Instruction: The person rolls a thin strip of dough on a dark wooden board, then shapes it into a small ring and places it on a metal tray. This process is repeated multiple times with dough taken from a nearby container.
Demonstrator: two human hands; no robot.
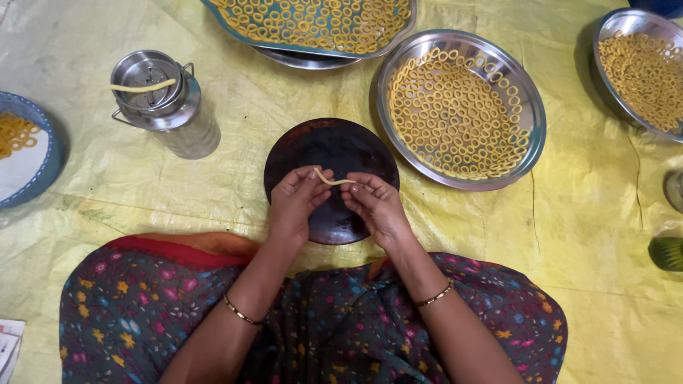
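Note:
My left hand [295, 199] and my right hand [376, 203] meet over a dark round board [331, 146] on the floor. Between their fingertips they pinch a thin yellow dough strand [329, 179], each hand on one end. The strand curves slightly above the board. A steel plate [530, 114] full of small dough rings lies just right of the board. A steel canister [160, 99] with another dough strand [142, 86] across its lid stands to the left.
A blue-rimmed tray [235, 28] of rings sits at the top, a second steel plate [605, 78] of rings at the top right, a blue-rimmed plate [50, 167] at the left edge. All rest on a yellow sheet [590, 235]. A green object [667, 254] lies at the right edge.

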